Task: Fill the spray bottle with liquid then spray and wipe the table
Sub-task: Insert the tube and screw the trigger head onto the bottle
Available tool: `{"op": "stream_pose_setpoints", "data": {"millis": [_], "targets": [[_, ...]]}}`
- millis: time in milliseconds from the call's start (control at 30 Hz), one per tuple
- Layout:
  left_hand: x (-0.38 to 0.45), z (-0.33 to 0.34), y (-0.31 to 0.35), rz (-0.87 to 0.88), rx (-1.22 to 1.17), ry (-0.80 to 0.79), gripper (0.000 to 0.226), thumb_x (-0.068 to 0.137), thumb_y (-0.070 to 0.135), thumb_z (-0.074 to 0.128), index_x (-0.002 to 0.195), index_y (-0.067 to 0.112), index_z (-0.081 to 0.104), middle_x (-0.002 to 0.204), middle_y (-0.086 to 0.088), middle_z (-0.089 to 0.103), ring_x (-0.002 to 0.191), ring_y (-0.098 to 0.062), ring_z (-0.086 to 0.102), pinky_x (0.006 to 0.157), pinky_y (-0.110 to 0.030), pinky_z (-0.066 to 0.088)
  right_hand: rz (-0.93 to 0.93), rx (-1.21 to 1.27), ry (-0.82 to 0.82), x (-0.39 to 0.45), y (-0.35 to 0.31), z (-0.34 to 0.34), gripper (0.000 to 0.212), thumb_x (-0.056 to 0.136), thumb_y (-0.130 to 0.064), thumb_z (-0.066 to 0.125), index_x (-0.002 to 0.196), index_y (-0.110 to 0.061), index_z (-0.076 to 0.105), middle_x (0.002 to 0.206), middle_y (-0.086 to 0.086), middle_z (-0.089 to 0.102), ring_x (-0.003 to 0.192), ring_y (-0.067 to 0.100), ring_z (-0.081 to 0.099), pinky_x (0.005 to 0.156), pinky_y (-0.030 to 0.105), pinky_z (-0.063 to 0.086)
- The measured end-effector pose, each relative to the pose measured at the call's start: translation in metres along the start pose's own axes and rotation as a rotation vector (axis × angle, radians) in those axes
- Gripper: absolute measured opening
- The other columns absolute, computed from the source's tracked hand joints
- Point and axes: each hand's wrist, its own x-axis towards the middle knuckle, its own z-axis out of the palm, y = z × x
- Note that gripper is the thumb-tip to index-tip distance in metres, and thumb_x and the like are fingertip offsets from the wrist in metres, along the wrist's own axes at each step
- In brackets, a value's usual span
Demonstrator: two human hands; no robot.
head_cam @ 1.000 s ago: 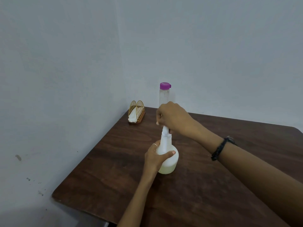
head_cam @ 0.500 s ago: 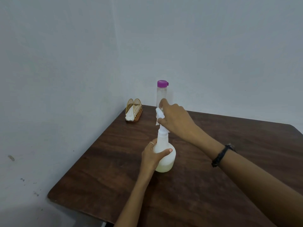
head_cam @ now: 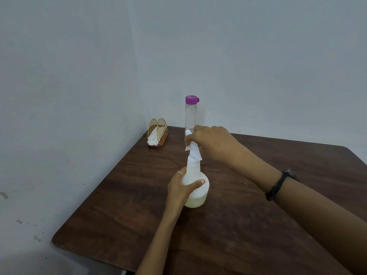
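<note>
1. Spray bottle (head_cam: 195,187): upright on table (head_cam: 258,225), my left hand (head_cam: 181,188) wrapped round its body.
2. My right hand (head_cam: 210,142): clamped on spray head (head_cam: 193,150) at the neck.
3. Step: fitting or removing the head, I couldn't tell which; next needs a steady twist.

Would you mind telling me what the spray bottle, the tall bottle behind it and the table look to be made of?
The spray bottle looks like matte, milky translucent plastic: pale liquid shows dimly through its base. The tall bottle is clear, with the wall visible through it, glass or hard plastic I cannot say; its purple cap looks like opaque plastic. The table appears dark wood or wood-grain laminate, with streaked grain and a low sheen.
</note>
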Motion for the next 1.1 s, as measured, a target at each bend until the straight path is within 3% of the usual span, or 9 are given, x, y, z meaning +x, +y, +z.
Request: {"op": "stream_pose_setpoints", "data": {"millis": [133,233,367,467,533,667,833,967,1100], "targets": [[0.000,0.000,-0.002,-0.001,-0.026,0.000,0.055,0.071,0.030,0.078,0.121,0.022,0.056,0.115,0.006,0.058,0.109,-0.014,0.052,0.084,-0.027,0.043,-0.004,-0.081,0.037,0.004,0.003,0.002,0.026,0.083,-0.021,0.064,0.109,-0.019,0.064,0.097,0.001,0.043,0.078,0.016,0.040,0.052,0.025,0.026],[0.001,0.001,-0.002,-0.005,-0.002,0.004,0.056,0.072,0.031,0.077,0.122,0.020,0.055,0.114,0.007,0.056,0.107,-0.012,0.050,0.083,-0.027,0.041,-0.040,-0.117,0.048,0.008,0.001,0.000,0.023,0.084,-0.023,0.065,0.106,-0.015,0.065,0.103,0.004,0.048,0.081,0.015,0.035,0.059,0.027,0.028],[-0.001,0.001,0.000,0.006,0.012,0.010,0.054,0.072,0.032,0.076,0.121,0.022,0.055,0.111,0.011,0.054,0.103,-0.010,0.049,0.083,-0.026,0.040,0.004,-0.120,0.019,0.015,0.000,-0.002,0.026,0.084,-0.032,0.066,0.088,-0.006,0.065,0.078,0.004,0.050,0.070,0.017,0.044,0.050,0.024,0.024],[-0.001,0.001,0.001,0.010,0.016,0.023,0.054,0.072,0.032,0.076,0.121,0.023,0.056,0.109,0.011,0.054,0.101,-0.010,0.049,0.082,-0.026,0.039,0.087,-0.074,-0.022,0.019,-0.002,-0.003,0.032,0.082,-0.037,0.068,0.074,-0.008,0.055,0.061,0.001,0.041,0.055,0.014,0.038,0.045,0.022,0.017],[-0.001,0.002,0.001,0.013,0.021,0.027,0.054,0.072,0.032,0.076,0.121,0.022,0.056,0.109,0.010,0.054,0.102,-0.011,0.050,0.082,-0.027,0.040,0.105,-0.133,-0.032,0.021,-0.007,-0.004,0.036,0.083,-0.034,0.066,0.067,-0.011,0.044,0.060,-0.001,0.033,0.053,0.012,0.032,0.046,0.022,0.015],[-0.003,0.002,0.005,0.040,0.045,0.033,0.052,0.074,0.031,0.075,0.121,0.019,0.056,0.106,0.010,0.052,0.099,-0.010,0.048,0.083,-0.027,0.040,0.118,-0.150,-0.026,0.024,-0.014,-0.006,0.029,0.084,-0.033,0.064,0.078,-0.012,0.045,0.062,-0.002,0.029,0.068,0.017,0.041,0.047,0.022,0.017],[-0.005,0.005,0.006,0.040,0.038,0.030,0.053,0.076,0.031,0.073,0.124,0.020,0.054,0.106,0.010,0.051,0.100,-0.010,0.048,0.083,-0.025,0.038,0.205,-0.084,-0.024,0.028,-0.012,-0.005,0.047,0.082,-0.033,0.065,0.056,-0.014,0.031,0.061,-0.001,0.031,0.051,0.011,0.026,0.047,0.022,0.019],[-0.008,0.010,0.008,0.003,-0.018,0.004,0.053,0.078,0.029,0.071,0.127,0.020,0.052,0.109,0.012,0.048,0.102,-0.007,0.044,0.084,-0.025,0.038,0.268,0.111,-0.034,0.027,0.000,0.004,0.041,0.075,-0.034,0.070,0.055,-0.014,0.040,0.060,0.000,0.041,0.055,0.015,0.040,0.047,0.023,0.022],[-0.006,0.007,0.005,-0.005,-0.106,-0.034,0.051,0.075,0.027,0.074,0.122,0.023,0.056,0.116,0.006,0.060,0.107,-0.013,0.054,0.085,-0.027,0.044,0.248,0.550,-0.091,0.016,0.022,0.007,0.032,0.081,-0.042,0.066,0.084,-0.011,0.070,0.080,0.006,0.065,0.073,0.015,0.056,0.055,0.020,0.036]]}}
